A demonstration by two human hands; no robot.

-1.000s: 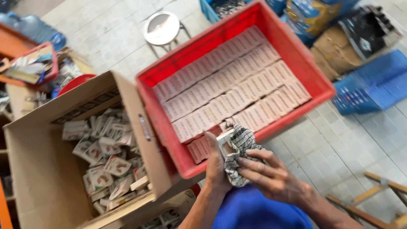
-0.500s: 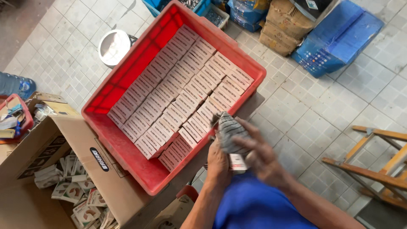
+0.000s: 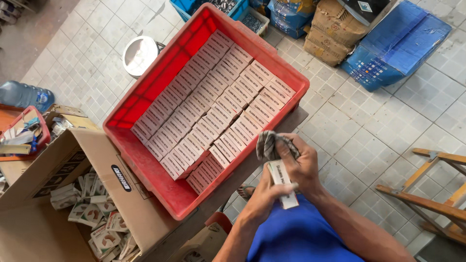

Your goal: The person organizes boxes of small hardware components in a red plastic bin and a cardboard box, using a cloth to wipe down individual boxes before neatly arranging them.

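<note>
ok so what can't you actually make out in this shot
- Head view: most of the small white box, wrapped by the left hand and right hand.
- How the grey cloth is gripped, bunched under the right hand.
- The cardboard carton and its packets, cut off by the bottom edge.
- Red crate floor beneath the packed rows of boxes.

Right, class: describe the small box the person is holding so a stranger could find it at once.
Start at the big red crate packed with rows of small white boxes. Just beyond its near right corner, both hands meet above a blue shirt. The held box lies between the left hand and right hand, the only one outside the crate, beside a grey cloth.
</note>
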